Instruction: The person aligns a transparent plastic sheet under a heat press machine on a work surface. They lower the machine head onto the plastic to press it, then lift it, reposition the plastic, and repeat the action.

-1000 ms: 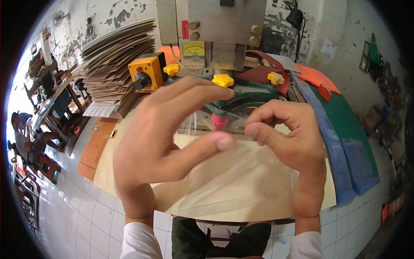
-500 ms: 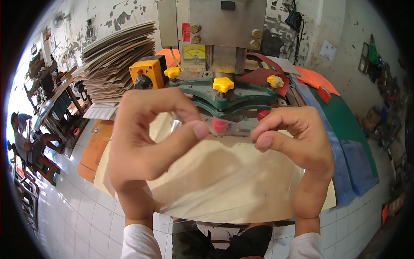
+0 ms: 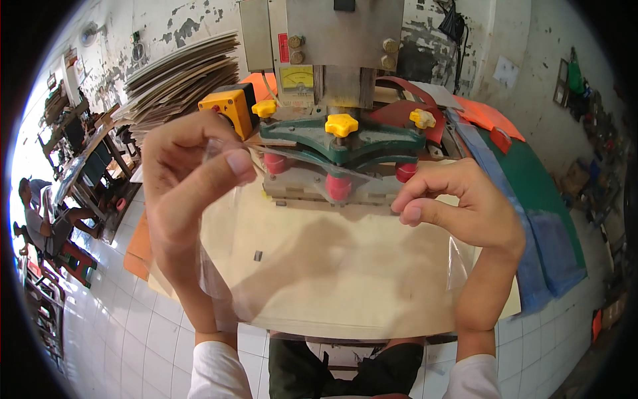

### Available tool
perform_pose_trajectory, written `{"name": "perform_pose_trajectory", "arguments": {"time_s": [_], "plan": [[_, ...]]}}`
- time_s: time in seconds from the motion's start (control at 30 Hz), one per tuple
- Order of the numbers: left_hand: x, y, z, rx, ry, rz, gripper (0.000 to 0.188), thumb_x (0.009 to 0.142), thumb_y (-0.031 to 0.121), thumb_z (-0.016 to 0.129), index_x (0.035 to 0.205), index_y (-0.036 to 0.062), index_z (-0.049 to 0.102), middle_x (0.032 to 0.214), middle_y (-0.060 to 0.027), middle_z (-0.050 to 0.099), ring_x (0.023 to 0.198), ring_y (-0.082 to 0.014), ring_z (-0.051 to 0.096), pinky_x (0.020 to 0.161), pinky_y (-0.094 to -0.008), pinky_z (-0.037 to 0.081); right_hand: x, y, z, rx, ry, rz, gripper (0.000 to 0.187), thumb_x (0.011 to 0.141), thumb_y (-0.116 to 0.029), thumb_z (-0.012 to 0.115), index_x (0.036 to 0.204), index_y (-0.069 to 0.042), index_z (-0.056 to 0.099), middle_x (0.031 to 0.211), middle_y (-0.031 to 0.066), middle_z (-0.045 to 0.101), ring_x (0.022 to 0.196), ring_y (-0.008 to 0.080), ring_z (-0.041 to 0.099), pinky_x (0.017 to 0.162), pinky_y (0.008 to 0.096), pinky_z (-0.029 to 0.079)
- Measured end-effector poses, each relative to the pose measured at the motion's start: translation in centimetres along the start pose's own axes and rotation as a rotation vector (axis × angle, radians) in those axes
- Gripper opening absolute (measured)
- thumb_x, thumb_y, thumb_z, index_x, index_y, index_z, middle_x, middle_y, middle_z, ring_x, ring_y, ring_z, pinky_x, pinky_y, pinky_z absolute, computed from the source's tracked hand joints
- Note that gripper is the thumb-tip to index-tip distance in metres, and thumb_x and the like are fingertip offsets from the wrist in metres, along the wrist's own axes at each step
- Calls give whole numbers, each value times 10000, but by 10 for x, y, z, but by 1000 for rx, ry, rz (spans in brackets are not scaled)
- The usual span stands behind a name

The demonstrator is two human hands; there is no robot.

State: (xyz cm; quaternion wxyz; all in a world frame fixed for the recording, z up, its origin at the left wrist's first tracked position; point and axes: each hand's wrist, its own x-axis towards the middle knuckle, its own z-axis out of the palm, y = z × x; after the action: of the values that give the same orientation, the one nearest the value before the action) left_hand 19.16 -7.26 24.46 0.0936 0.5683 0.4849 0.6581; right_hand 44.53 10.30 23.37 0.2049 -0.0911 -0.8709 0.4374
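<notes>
A clear plastic sheet (image 3: 325, 266) hangs between my hands above a cream-coloured board (image 3: 497, 292). Its upper edge runs in front of the machine's lower parts. My left hand (image 3: 189, 176) pinches one upper corner between thumb and fingers. At the other side my right hand (image 3: 458, 209) is closed in a pinch on the sheet, a little lower than the left. A small dark piece (image 3: 258, 255) shows through the film at the left of the board. Much of the sheet's outline is too faint to follow.
Straight ahead stands a press with a green frame (image 3: 379, 141), yellow star knobs (image 3: 341, 125) and red posts (image 3: 339, 187). A yellow control box (image 3: 224, 106) and stacked boards (image 3: 179, 80) are at the left. Blue and green sheets (image 3: 551, 246) lie right. A person (image 3: 40, 213) sits far left.
My left hand has moved left, away from my right hand, spreading the plastic sheet wider. The right hand has shifted only slightly. The dark piece has come into sight.
</notes>
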Motion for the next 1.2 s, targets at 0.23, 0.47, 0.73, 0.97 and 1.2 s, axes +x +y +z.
{"name": "perform_pose_trajectory", "arguments": {"time_s": [0.23,0.47,0.73,0.97,1.2], "plan": [[5,-2,-12,-40,92,159,204,722,173,650,700,-1,546,674,-83,569,620,-132,516,614,-245,384,-14,-7,-24,-194,-36,6,122,887,-49,678,956,51,687,816,61,702,771,110,648,716,271,523],[7,-7,-25,14,53,209,220,764,195,644,739,-4,556,684,-66,561,644,-122,526,629,-246,410,-20,-6,-35,-102,295,64,79,871,-38,713,930,10,696,810,30,692,757,81,641,643,238,512],[13,-14,-22,69,-6,110,210,796,180,688,773,-4,590,716,-55,596,625,-97,530,593,-228,392,-47,-12,-54,-99,490,-2,141,818,-98,806,860,-29,690,739,-21,658,642,22,582,561,178,434],[23,-26,-35,71,-31,94,206,818,190,629,753,19,533,671,-43,511,616,-118,490,618,-255,375,-41,-6,-48,-105,386,-24,164,803,-84,824,810,-20,672,730,-42,630,620,-12,504,546,172,374],[34,-51,-54,66,-23,133,199,830,185,630,766,13,553,687,-35,528,620,-106,494,612,-248,375,-40,-5,-51,-84,393,77,164,808,-99,827,826,-14,688,730,-32,638,612,0,484,540,193,381]]}}
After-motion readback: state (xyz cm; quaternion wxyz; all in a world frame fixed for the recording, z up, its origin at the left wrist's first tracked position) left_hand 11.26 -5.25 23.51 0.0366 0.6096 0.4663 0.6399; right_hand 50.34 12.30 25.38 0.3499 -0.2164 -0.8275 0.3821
